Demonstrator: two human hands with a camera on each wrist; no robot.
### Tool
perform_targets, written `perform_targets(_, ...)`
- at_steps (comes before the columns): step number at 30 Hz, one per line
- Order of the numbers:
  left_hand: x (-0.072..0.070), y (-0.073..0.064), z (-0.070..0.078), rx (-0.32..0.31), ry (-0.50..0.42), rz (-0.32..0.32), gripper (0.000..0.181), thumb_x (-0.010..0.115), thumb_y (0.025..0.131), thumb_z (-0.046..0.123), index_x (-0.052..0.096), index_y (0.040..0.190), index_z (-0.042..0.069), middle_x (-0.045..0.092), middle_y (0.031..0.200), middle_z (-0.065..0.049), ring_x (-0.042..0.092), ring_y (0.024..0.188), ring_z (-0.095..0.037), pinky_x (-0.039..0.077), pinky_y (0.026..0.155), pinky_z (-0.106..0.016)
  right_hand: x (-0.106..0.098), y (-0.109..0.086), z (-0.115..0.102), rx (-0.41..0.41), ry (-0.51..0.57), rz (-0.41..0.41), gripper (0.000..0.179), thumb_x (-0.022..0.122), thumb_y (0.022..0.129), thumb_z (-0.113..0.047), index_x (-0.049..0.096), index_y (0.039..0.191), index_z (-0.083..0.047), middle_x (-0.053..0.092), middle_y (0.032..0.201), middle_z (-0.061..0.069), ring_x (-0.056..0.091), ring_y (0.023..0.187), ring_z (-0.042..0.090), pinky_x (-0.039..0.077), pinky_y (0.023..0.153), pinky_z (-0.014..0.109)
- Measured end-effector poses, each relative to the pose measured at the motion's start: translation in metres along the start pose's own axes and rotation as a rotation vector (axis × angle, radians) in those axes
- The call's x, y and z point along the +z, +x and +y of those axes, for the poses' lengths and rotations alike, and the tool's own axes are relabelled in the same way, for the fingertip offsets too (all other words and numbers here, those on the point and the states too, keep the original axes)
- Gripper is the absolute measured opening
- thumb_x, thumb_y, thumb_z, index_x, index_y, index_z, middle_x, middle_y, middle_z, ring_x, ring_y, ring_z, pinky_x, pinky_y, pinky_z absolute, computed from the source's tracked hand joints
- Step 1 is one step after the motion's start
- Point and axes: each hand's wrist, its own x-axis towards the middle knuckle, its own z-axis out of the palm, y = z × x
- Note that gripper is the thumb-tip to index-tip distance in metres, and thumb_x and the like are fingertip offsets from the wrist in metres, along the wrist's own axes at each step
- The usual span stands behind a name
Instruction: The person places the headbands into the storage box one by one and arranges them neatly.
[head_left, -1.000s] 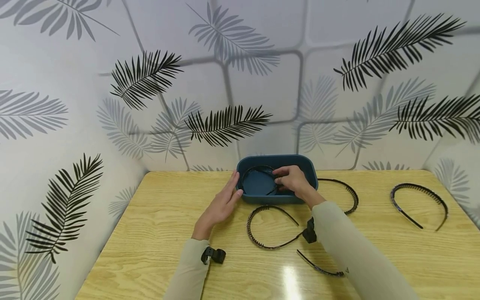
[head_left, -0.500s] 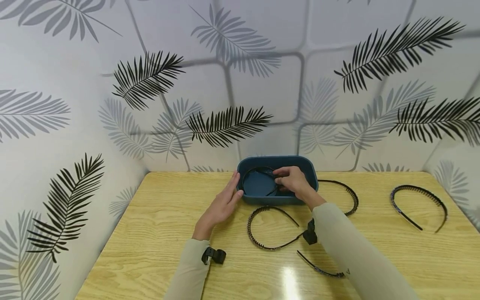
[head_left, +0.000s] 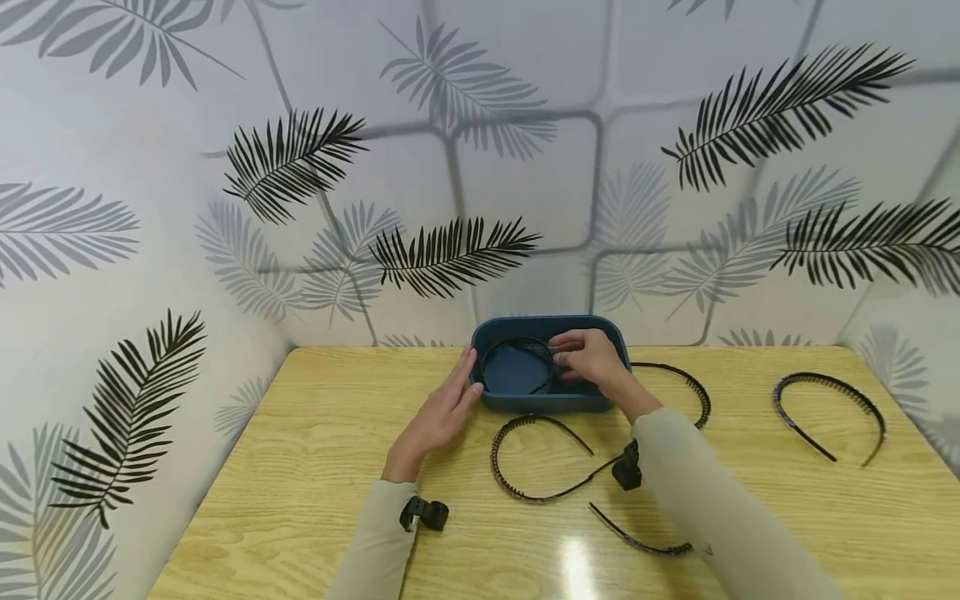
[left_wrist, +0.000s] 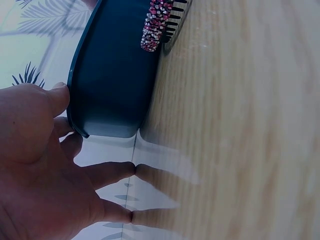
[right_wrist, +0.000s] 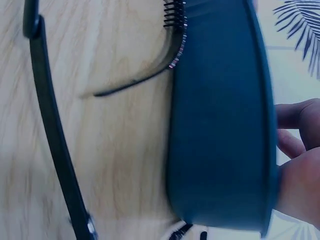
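A dark blue oblong bin (head_left: 547, 404) stands at the back of the table, with a black toothed headband (head_left: 517, 340) lying inside its left half. My left hand (head_left: 441, 410) rests against the bin's left end. In the left wrist view the thumb and fingers of that left hand (left_wrist: 45, 155) are at the bin's rim, with other fingers spread apart. My right hand (head_left: 596, 362) reaches over the front rim and pinches the right side of the headband in the bin. In the right wrist view the bin wall hides the fingertips of the right hand (right_wrist: 305, 170).
More black headbands lie on the wooden table (head_left: 315, 467): a beaded one (head_left: 501, 477) before the bin, another (head_left: 705, 396) right of it, one (head_left: 828, 379) at far right. A further headband (head_left: 637, 546) lies partly under the right sleeve. A leaf-patterned wall (head_left: 525, 275) stands behind.
The head view has shifted slightly. Both hands and the headbands stay about where they were; the right wrist has moved slightly.
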Motion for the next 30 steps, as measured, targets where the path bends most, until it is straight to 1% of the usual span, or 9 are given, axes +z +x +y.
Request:
perform_targets(5,0.0,0.0,-0.001,-0.009,0.005,0.005,0.062,0.037,0.114,0.025,0.01,0.164,0.001,0.001,0.172,-0.008,0.008,0.157,-0.027,0.016,0.124,-0.047,-0.013,-0.01,-0.006,-0.042,0.022,-0.018,0.036,0.057,0.103,0.001,0.058,0.139,0.009,0.052,0.14,0.03,0.059,0.122,0.043,0.057,0.092,0.046)
perform_targets(8,0.001,0.0,-0.002,-0.005,0.017,0.009,0.062,0.037,0.114,0.026,0.01,0.164,0.0,0.002,0.172,-0.01,0.009,0.157,-0.029,0.016,0.124,-0.048,-0.02,-0.016,-0.009,-0.065,0.036,-0.028,0.037,0.057,0.104,0.0,0.057,0.14,0.008,0.049,0.143,0.031,0.057,0.125,0.044,0.056,0.094,0.046)
perform_targets(13,0.002,0.001,-0.003,-0.001,0.019,0.007,0.062,0.036,0.114,0.026,0.009,0.164,0.001,0.002,0.172,-0.011,0.009,0.157,-0.029,0.016,0.124,-0.048,-0.03,-0.03,-0.012,-0.096,0.062,-0.03,0.039,0.058,0.103,-0.001,0.056,0.142,0.006,0.048,0.145,0.03,0.055,0.127,0.043,0.057,0.094,0.042)
perform_targets(20,0.0,0.0,-0.001,0.004,0.007,-0.001,0.062,0.037,0.114,0.024,0.009,0.164,0.001,0.001,0.172,-0.009,0.007,0.157,-0.027,0.016,0.124,-0.048,-0.041,-0.054,-0.012,-0.187,0.12,-0.009,0.04,0.059,0.103,-0.001,0.055,0.142,0.008,0.049,0.144,0.031,0.055,0.126,0.043,0.058,0.091,0.042)
perform_targets(25,0.001,0.0,0.0,0.004,-0.001,-0.008,0.062,0.037,0.114,0.024,0.009,0.164,0.001,0.0,0.172,-0.009,0.005,0.157,-0.027,0.015,0.124,-0.049,-0.05,-0.071,-0.007,-0.214,0.129,0.012,0.041,0.06,0.103,-0.004,0.055,0.143,0.007,0.049,0.146,0.027,0.054,0.128,0.042,0.058,0.09,0.038)
perform_targets(27,0.001,0.0,-0.001,0.007,-0.001,-0.006,0.062,0.037,0.114,0.024,0.008,0.164,0.0,0.0,0.172,-0.009,0.005,0.157,-0.027,0.015,0.124,-0.05,-0.054,-0.078,-0.005,-0.221,0.129,0.023,0.042,0.061,0.104,-0.007,0.055,0.143,0.005,0.049,0.147,0.025,0.056,0.127,0.039,0.058,0.09,0.036)
perform_targets(30,0.002,0.001,-0.002,0.009,0.0,-0.001,0.063,0.037,0.114,0.025,0.008,0.164,0.0,0.001,0.172,-0.01,0.006,0.157,-0.028,0.016,0.124,-0.051,-0.061,-0.087,-0.003,-0.24,0.13,0.044,0.043,0.062,0.104,-0.01,0.056,0.144,0.004,0.05,0.148,0.023,0.061,0.122,0.025,0.058,0.09,0.034)
